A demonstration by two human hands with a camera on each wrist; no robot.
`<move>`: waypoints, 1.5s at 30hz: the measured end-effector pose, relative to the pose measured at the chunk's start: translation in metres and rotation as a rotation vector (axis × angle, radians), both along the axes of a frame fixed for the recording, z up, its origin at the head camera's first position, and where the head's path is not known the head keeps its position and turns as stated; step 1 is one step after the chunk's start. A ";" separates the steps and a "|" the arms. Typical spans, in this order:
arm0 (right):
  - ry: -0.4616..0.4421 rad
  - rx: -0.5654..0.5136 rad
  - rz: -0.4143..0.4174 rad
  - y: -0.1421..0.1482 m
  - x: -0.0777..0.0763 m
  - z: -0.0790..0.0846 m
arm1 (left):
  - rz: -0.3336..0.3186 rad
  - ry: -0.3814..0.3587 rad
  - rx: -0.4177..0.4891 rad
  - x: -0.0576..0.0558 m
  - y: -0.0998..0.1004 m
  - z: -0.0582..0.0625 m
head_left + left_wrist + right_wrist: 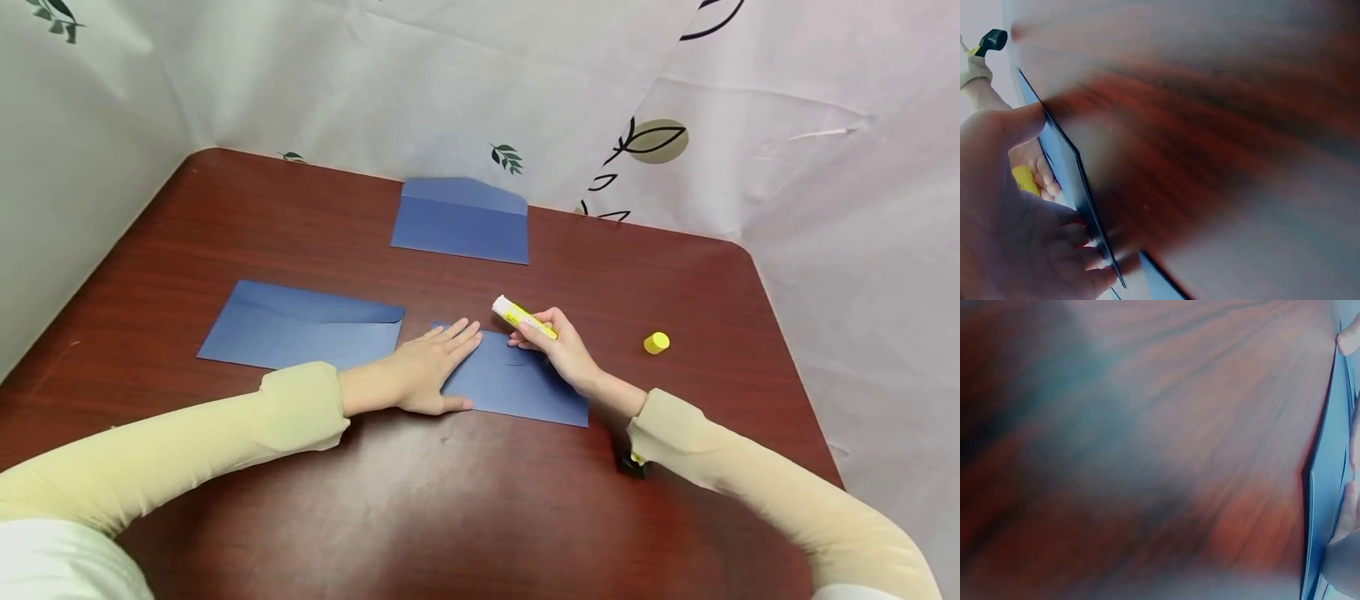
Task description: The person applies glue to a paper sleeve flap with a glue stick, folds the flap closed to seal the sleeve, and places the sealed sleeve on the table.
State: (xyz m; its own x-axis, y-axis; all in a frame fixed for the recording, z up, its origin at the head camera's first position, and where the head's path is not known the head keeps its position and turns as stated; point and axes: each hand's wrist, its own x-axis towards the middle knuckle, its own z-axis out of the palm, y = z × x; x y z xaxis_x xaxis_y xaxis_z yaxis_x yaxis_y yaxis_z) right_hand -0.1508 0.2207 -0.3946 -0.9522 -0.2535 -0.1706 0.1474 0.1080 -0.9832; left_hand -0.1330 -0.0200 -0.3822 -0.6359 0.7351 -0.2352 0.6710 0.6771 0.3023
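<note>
On the dark red table, a blue envelope (pixel 528 379) lies under both hands. My left hand (pixel 435 367) rests on its left part with the fingers spread and the thumb at the near edge; the left wrist view shows the thumb (pixel 1025 122) over that edge. My right hand (pixel 564 346) grips a yellow glue stick (pixel 517 315) above the envelope's right part, its white end pointing up and to the left. In the left wrist view, part of the yellow glue stick (pixel 1024 180) shows beyond my left hand.
A second blue envelope (pixel 300 329) lies to the left, its flap folded down. At the table's back edge is a third envelope (pixel 461 233) with its flap raised. A yellow cap (pixel 656 342) lies to the right. White patterned sheeting (pixel 360 92) surrounds the table (pixel 300 221).
</note>
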 end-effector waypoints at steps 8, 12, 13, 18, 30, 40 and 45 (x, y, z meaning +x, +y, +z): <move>0.017 0.012 -0.017 0.021 0.005 -0.001 | 0.039 0.036 -0.025 0.004 -0.017 0.004; 0.018 0.010 -0.036 0.035 0.007 -0.001 | 0.053 0.052 -0.046 0.004 -0.022 0.004; 0.019 0.010 -0.042 0.038 0.008 -0.001 | 0.054 0.053 -0.048 0.004 -0.022 0.004; 0.017 0.028 -0.070 0.050 0.007 -0.001 | 0.067 0.036 -0.072 0.004 -0.023 0.005; -0.070 0.084 -0.049 0.052 0.007 0.010 | -0.042 0.061 0.013 0.017 0.030 0.009; -0.048 0.059 -0.007 0.048 0.010 0.016 | -0.117 0.069 -0.039 0.025 0.047 0.004; -0.086 -0.069 0.050 0.027 0.008 0.019 | -0.123 0.081 0.001 0.021 0.047 0.003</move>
